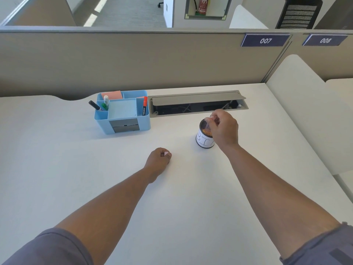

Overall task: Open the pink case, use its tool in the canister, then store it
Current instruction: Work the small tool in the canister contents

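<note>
A small canister [204, 141] with a white label stands on the white desk [95, 159], right of centre, and something orange-brown shows inside its open top. My right hand [224, 129] hovers over its mouth, fingers pinched on a small clear tool [207, 122] that dips into the canister. My left hand [159, 159] rests on the desk to the canister's left, closed in a fist. A bit of the pink case [166, 153] peeks out between its fingers; the rest of the case is hidden.
A light blue desk organiser [122, 111] with markers and sticky notes stands at the back left. Behind the canister lies an open cable tray [198, 105] set in the desk. A grey partition [133, 60] closes off the far edge.
</note>
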{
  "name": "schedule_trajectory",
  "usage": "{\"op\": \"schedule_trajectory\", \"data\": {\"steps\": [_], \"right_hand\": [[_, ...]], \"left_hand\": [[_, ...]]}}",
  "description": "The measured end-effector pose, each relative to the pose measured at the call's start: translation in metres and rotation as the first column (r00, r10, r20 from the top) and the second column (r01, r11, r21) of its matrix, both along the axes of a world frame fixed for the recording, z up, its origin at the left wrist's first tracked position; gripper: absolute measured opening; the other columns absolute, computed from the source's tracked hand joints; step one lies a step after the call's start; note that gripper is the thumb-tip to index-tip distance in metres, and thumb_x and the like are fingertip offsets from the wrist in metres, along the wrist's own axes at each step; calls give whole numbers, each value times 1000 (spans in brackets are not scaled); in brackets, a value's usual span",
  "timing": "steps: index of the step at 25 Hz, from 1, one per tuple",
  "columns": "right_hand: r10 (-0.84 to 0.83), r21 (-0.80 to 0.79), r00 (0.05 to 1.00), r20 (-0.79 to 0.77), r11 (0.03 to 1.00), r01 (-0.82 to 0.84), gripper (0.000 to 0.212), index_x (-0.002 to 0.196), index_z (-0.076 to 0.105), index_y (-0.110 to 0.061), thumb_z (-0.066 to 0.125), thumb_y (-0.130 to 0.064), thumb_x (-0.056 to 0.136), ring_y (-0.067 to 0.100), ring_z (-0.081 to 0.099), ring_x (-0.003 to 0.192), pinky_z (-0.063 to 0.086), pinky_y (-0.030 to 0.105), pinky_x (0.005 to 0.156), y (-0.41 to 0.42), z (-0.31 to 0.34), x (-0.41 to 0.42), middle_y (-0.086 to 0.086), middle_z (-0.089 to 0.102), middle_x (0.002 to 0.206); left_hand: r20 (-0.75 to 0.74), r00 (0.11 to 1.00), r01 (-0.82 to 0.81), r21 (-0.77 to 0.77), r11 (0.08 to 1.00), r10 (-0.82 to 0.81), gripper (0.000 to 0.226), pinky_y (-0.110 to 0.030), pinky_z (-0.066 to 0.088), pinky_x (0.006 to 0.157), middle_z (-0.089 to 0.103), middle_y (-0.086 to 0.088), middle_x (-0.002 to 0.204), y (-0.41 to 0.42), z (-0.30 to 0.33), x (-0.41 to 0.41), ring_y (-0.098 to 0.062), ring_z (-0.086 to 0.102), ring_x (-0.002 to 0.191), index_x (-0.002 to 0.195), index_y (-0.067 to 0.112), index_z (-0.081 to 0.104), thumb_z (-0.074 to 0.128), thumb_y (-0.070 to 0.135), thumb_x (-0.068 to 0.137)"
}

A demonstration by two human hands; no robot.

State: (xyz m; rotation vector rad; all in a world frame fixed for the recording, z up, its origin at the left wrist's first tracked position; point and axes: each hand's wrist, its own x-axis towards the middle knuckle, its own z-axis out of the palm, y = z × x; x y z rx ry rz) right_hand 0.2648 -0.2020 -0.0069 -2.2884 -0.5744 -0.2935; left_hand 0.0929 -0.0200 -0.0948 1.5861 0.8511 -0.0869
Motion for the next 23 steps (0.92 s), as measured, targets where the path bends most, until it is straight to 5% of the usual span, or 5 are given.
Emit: {"op": "schedule_trajectory", "data": {"steps": [4,8,13,18,23], "right_hand": [[-2,139,999,-47,990,8,40,124,47,-23,68,-30,91,14,63,80,50,29,77,4,6,-1,-10,66,92],[-5,-11,1000,23,1000,6,16,89,57,-19,69,-30,90,18,55,72,54,40,72,1,3,1,-7,63,77],[-32,123,999,-25,992,35,37,118,49,-22,71,-31,89,8,55,78,43,19,70,4,5,1,-14,63,90],[0,13,1000,-24,1000,0,16,90,58,-17,68,-29,89,24,65,79,53,37,73,0,-3,1,-2,69,81],[-14,122,999,-33,992,18,43,126,49,-20,72,-29,90,13,61,81,48,25,73,3,2,0,-10,63,94]], "left_hand": [[6,1000,-2,-5,1000,2,11,-30,46,70,65,0,86,0,-1,0,-19,57,75,99,20,65,58,28,99],[7,1000,-5,-11,1000,5,10,-29,45,68,65,1,85,0,-2,0,-18,57,73,99,20,65,58,28,98],[6,1000,-10,-19,1000,10,9,-31,47,71,65,1,87,0,-2,0,-18,58,76,100,21,65,58,28,98],[9,1000,-2,-10,1000,3,11,-28,46,68,65,1,86,1,-4,0,-17,57,75,101,20,65,57,28,99],[17,1000,0,-4,1000,0,10,-29,45,69,64,1,85,1,-4,1,-18,56,75,100,20,65,57,27,99]]}}
